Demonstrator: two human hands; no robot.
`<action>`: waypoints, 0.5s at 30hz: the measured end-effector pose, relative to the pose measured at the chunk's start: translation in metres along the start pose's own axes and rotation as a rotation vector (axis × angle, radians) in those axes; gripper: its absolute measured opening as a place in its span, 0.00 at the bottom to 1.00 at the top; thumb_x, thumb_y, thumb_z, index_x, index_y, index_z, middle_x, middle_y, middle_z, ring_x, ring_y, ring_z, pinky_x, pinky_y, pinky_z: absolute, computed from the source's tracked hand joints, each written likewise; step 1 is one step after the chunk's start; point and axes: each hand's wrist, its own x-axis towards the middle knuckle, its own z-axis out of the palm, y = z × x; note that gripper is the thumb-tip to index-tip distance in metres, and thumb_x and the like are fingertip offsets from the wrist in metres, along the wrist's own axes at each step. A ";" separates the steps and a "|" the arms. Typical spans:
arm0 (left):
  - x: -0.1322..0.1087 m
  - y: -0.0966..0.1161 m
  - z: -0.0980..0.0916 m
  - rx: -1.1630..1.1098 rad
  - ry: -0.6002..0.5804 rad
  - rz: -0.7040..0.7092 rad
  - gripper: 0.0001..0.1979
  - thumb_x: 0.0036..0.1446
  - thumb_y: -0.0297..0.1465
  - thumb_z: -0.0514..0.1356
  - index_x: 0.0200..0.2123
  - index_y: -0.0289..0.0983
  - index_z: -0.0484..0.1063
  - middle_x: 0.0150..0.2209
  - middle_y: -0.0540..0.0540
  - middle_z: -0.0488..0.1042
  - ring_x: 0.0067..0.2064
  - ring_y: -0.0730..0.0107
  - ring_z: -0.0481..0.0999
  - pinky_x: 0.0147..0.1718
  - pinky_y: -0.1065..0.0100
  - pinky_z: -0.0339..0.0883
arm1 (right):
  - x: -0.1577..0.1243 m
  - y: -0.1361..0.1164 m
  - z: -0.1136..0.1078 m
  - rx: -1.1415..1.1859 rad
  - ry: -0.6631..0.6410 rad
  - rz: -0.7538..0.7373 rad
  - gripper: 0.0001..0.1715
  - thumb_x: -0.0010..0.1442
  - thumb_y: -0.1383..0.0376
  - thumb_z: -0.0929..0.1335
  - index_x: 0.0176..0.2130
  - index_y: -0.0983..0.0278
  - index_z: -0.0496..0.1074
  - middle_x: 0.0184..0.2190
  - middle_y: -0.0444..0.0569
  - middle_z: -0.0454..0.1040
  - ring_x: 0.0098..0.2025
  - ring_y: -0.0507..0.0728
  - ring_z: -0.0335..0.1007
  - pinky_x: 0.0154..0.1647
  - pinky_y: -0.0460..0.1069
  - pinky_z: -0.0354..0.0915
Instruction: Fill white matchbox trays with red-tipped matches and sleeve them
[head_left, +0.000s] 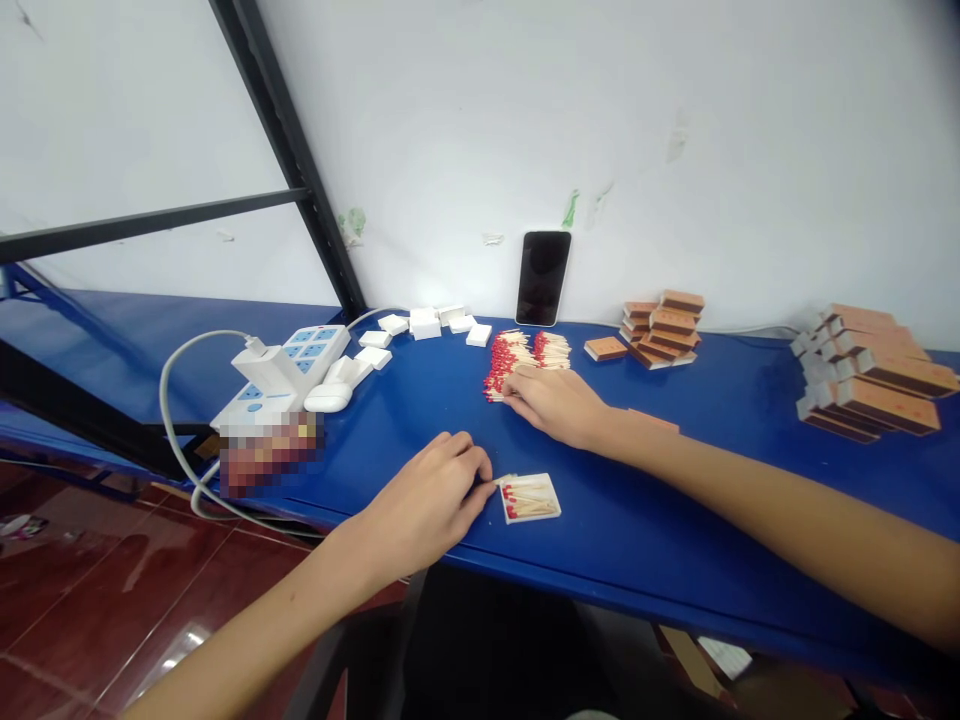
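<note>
A small white matchbox tray [557, 497] with several red-headed matchsticks in it lies near the table's front edge. My left hand [431, 495] is just left of the tray, thumb and fingertips pinched together at its corner. A pale sliver shows at those fingertips, too small to name. Farther back, loose matchsticks [510, 352] lie in two piles side by side, heads to the left. My right hand [559, 402] reaches over the front of these piles, its fingers closed down on matchsticks there. The palm and fingers hide part of the piles.
Behind the piles a phone [544, 278] leans on the wall. White empty trays [425, 322] lie at the back left, near a power strip [300, 365] with a cable. Orange matchbox sleeves [671, 330] are stacked right of the phone, with a bigger stack [885, 375] at far right.
</note>
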 end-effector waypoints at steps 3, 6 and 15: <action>0.003 0.002 -0.001 0.132 -0.088 -0.002 0.12 0.71 0.31 0.48 0.40 0.35 0.69 0.42 0.41 0.71 0.43 0.58 0.70 0.46 0.56 0.66 | 0.005 -0.001 0.000 0.008 -0.031 -0.012 0.19 0.72 0.62 0.56 0.46 0.66 0.71 0.46 0.57 0.76 0.45 0.60 0.73 0.36 0.49 0.60; 0.006 0.002 -0.007 0.257 -0.152 -0.015 0.13 0.71 0.30 0.46 0.41 0.32 0.68 0.42 0.38 0.70 0.43 0.56 0.70 0.46 0.53 0.66 | 0.008 -0.003 -0.001 0.014 -0.045 -0.023 0.17 0.71 0.63 0.57 0.44 0.67 0.72 0.45 0.57 0.76 0.45 0.60 0.73 0.36 0.50 0.60; -0.004 0.027 -0.018 0.086 -0.039 0.135 0.10 0.71 0.30 0.45 0.40 0.37 0.65 0.40 0.43 0.69 0.41 0.61 0.69 0.49 0.56 0.64 | -0.025 -0.007 -0.022 -0.003 -0.192 -0.119 0.11 0.70 0.65 0.61 0.41 0.66 0.70 0.40 0.54 0.77 0.37 0.58 0.74 0.31 0.50 0.57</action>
